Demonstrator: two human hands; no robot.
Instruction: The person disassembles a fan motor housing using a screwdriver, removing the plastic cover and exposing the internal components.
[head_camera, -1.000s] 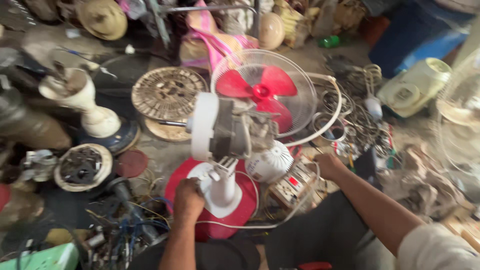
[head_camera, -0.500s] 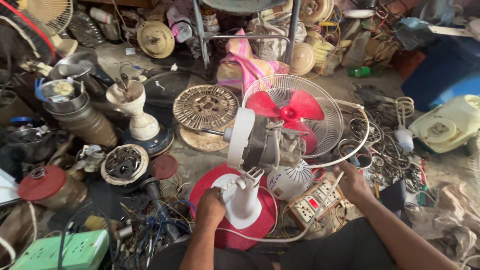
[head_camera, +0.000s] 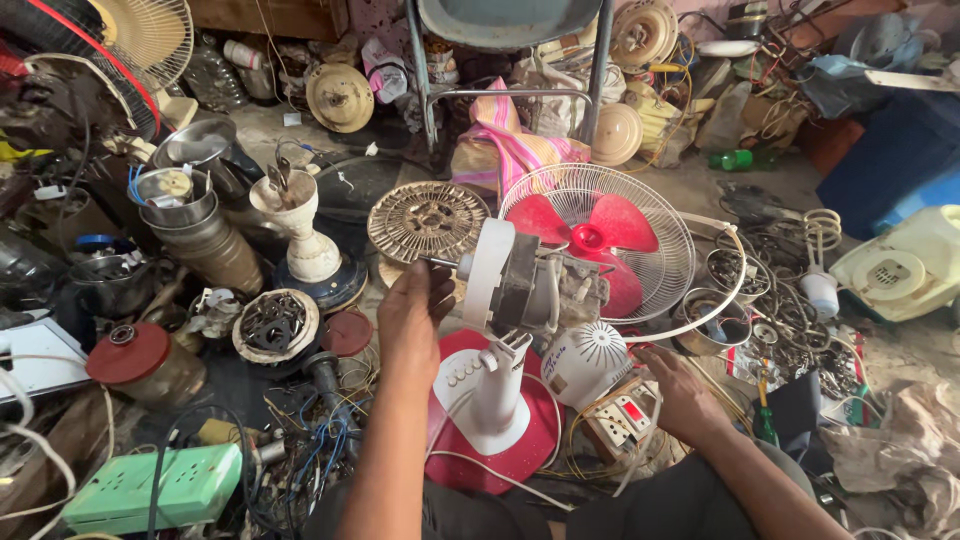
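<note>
- We see a table fan (head_camera: 545, 330) standing upright on a round red base (head_camera: 500, 440) with a white pedestal (head_camera: 497, 390).
- Its motor housing (head_camera: 535, 285) is exposed, the rear cover removed; the white rear shell (head_camera: 590, 360) lies just beside the pedestal.
- The red blades (head_camera: 590, 245) sit inside a white wire guard (head_camera: 655, 235), facing away from us.
- A white switch box (head_camera: 620, 420) with red rockers lies near the base, wires around it.

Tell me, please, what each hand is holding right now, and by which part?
The left hand is raised to the rear of the table fan's motor housing; whether it grips cannot be told. The right hand rests beside the switch box, holding nothing.
</note>
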